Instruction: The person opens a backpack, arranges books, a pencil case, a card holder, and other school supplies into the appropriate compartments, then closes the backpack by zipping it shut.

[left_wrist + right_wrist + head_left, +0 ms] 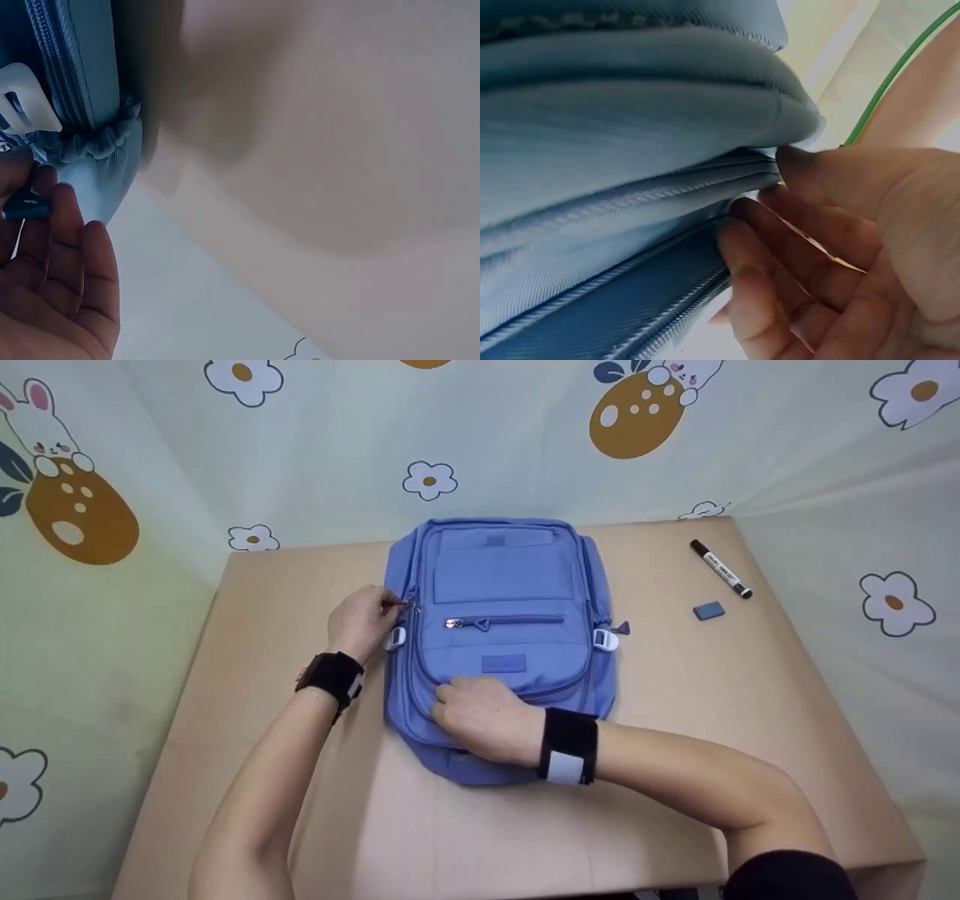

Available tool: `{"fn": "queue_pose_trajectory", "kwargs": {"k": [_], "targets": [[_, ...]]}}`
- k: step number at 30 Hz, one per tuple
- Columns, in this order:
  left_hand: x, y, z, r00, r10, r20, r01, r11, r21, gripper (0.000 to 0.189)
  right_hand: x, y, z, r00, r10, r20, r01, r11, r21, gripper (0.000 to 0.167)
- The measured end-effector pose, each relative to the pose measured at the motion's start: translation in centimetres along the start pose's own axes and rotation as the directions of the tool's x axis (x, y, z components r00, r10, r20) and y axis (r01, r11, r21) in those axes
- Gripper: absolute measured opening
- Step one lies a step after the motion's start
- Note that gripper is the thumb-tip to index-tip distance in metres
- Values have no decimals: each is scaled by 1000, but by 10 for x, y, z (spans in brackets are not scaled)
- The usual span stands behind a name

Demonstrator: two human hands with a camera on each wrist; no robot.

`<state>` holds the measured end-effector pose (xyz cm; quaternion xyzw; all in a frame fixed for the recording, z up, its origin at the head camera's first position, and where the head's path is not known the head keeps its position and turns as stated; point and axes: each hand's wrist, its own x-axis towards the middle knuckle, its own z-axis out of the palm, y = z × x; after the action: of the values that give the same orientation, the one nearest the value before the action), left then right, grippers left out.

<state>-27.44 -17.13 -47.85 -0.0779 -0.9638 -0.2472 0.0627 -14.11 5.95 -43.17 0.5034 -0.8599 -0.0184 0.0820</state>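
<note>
A blue backpack lies on the table with its front facing up. At its left side, my left hand pinches a zipper pull. That dark blue triangular pull shows between thumb and fingers in the left wrist view, beside a white buckle. My right hand is at the lower front of the bag. Thumb and fingers of the right hand pinch the edge of the bag's fabric near a zipper seam. A short front-pocket zipper runs across the middle of the bag.
To the right of the bag lie a black-and-white marker and a small blue eraser-like block. The tan tabletop ends at a patterned curtain behind. Another white buckle sits on the bag's right side.
</note>
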Motion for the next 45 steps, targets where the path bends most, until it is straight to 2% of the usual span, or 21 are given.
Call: {"fn": "queue_pose_trajectory", "kwargs": {"k": [5,10,13,15,17,20,23,25,27,29,33,38,41,45], "targets": [[-3,-2,-1,1000,6,16,-6,1000,2,18,-4,2,-3,999,-46,21,45,999,18,14],[-6,-2,-4,1000,13,25,-13,1000,15,25,-8,11,-11,995,-79,56,71,989,129,18],[-7,-1,-6,999,47,5,-47,999,6,31,-10,17,-15,995,-88,44,78,976,202,17],[-7,1,-6,995,97,-16,-97,995,1,36,-10,21,-19,996,-85,17,78,970,232,18],[-6,5,-6,985,169,-26,-169,986,-3,42,-10,27,-22,998,-67,-8,67,966,250,19],[-4,11,-5,958,285,-13,-285,959,2,49,-7,40,-29,1000,-12,-2,12,965,263,21],[-3,18,-3,932,362,23,-362,932,8,52,-3,56,-35,996,69,58,-82,962,262,30],[-3,20,-2,923,382,39,-383,923,21,51,1,66,-37,986,118,118,-144,957,253,41],[-4,22,1,922,385,40,-386,922,39,49,5,74,-36,973,153,174,-195,947,257,55],[-5,22,2,928,372,31,-373,926,56,46,10,79,-33,960,167,224,-226,937,267,66],[-8,20,5,946,325,5,-325,944,64,40,16,79,-25,947,145,286,-229,930,288,79],[-9,17,5,959,283,-17,-281,958,61,31,17,69,-15,945,93,312,-179,950,257,81],[-10,15,4,963,267,-37,-264,963,61,22,16,63,-11,944,93,318,-167,962,215,79],[-12,11,4,956,284,-69,-280,958,57,14,15,61,-8,941,109,319,-178,965,195,76]]}}
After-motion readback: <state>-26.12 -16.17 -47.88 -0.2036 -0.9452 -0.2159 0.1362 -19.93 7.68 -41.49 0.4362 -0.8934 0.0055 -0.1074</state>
